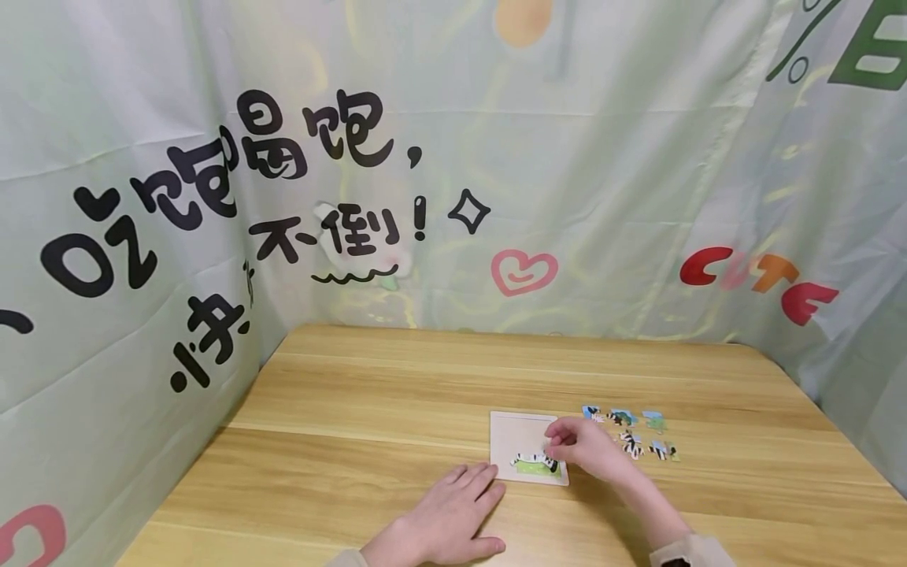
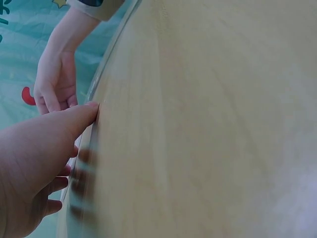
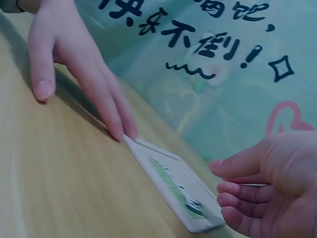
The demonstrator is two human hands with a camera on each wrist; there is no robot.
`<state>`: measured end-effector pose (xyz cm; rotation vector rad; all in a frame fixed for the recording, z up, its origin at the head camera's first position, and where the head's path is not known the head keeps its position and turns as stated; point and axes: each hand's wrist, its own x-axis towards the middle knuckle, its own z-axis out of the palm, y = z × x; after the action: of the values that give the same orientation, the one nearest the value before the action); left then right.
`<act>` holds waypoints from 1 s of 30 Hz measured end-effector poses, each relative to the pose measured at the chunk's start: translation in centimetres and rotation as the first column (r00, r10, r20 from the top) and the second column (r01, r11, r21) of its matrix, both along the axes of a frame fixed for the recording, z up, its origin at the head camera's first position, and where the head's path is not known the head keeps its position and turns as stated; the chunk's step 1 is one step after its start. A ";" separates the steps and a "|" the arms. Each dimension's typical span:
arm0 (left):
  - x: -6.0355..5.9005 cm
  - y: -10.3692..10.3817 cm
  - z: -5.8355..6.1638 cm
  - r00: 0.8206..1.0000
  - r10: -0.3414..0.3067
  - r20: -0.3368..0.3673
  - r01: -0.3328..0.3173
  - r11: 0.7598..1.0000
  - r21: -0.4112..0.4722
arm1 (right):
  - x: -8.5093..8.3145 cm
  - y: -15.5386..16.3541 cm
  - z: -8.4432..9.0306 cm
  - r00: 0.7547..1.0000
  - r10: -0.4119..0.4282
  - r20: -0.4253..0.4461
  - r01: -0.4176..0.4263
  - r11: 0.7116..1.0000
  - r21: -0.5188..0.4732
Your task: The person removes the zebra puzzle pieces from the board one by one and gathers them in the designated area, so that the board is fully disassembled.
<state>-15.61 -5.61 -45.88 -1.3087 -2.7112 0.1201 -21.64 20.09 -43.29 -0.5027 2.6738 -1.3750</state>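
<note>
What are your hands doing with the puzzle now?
Left hand flat, steadying puzzle board. Right hand fingers on zebra piece. Loose pieces right; nothing blocking.

Pale puzzle board (image 1: 520,434) bears green and seemingly zebra-striped pieces (image 1: 536,463).

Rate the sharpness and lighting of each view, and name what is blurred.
Head view: even, soft light, mostly sharp, edges bowed by the wide lens; the puzzle board is small but legible. Left wrist view: the table is smeared, the left hand soft and close. Right wrist view: the board is slightly soft, the right hand blurred in the foreground.
</note>
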 end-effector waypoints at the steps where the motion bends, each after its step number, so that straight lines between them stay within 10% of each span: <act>1: 0.0 0.0 0.0 1.000 0.001 0.004 -0.001 1.000 -0.001 | 0.0 -0.3 -0.1 1.000 0.007 0.005 -0.006 1.000 -0.004; 30: 0.1 0.1 0.0 1.000 0.005 -0.020 -0.005 1.000 -0.001 | 0.9 -3.0 -0.7 0.995 0.039 -0.087 -0.014 0.965 0.262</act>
<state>-15.52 -5.48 -45.83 -1.2942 -2.6980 0.1338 -20.71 17.05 -43.94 -0.5824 2.8509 -0.9920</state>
